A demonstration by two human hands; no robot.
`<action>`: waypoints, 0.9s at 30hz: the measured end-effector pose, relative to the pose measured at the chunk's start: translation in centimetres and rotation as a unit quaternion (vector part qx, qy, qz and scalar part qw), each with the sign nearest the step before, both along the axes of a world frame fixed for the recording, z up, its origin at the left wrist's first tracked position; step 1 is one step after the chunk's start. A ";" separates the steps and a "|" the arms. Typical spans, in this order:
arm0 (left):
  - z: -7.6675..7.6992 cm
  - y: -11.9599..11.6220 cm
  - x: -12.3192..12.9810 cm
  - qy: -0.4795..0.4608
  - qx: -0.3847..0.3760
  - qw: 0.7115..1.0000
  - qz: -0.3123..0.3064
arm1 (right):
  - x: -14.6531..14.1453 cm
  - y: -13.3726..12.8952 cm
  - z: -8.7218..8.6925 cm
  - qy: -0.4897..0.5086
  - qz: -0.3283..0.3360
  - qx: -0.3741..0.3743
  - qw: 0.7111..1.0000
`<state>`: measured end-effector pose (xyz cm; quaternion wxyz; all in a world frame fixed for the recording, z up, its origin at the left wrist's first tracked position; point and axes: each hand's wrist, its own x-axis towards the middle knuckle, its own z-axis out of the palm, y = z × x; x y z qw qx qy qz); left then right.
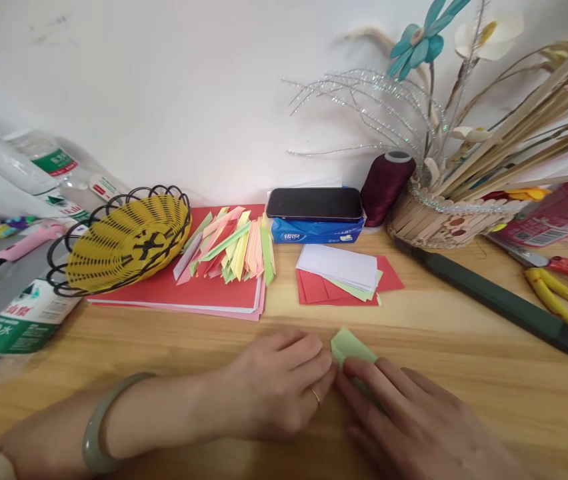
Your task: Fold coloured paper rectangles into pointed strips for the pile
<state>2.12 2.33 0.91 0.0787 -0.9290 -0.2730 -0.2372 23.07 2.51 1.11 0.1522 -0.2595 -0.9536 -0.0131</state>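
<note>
Head view: green paper (353, 347) on table (189, 373), front of cut cards (339, 267). Right hand (404, 413) flat-ish, fingers pressing paper down. Left hand (289, 383) curled at paper's left corner; pinch or not, can't tell. Folded strips (234, 243) on red sheets (204, 297), beside yellow basket (129, 243). Phone (314, 203) on blue pack (317, 231), behind cards.

Below the blue plastic tissue pack (314, 231), the right hand (404, 413) presses a folded light-green paper piece (351, 345) on the pale wooden table (184, 460), the curled left hand (289, 380) at its left corner. Left of the pack lie many folded multicoloured paper strips (237, 243); right of it stands a dark maroon thread spool (388, 187); a black phone (314, 203) rests on top.
</note>
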 end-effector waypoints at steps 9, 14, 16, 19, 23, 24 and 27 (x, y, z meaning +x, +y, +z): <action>-0.1 0.3 -0.2 0.060 -0.004 0.998 0.022 | 1.0 2.5 0.8 0.152 -0.099 -0.172 0.968; 0.1 1.6 -0.5 0.061 -0.026 0.998 -0.004 | 1.2 3.4 -0.4 0.108 -0.173 -0.244 0.948; 0.1 2.0 -0.6 0.059 -0.021 0.998 -0.008 | 0.9 3.4 -0.6 0.104 -0.175 -0.256 0.945; -0.1 2.5 -0.8 0.080 -0.008 0.996 -0.023 | 0.4 3.1 -0.6 0.110 -0.183 -0.252 0.944; -0.1 2.4 -0.6 0.078 -0.001 0.997 -0.023 | 0.1 3.2 -0.4 0.114 -0.205 -0.246 0.940; -0.1 2.4 -0.5 0.073 -0.001 0.997 -0.024 | 0.0 3.3 -0.3 0.115 -0.210 -0.247 0.939; 0.2 2.5 -0.3 0.076 0.002 0.996 -0.039 | 0.1 3.5 -0.3 0.115 -0.214 -0.235 0.941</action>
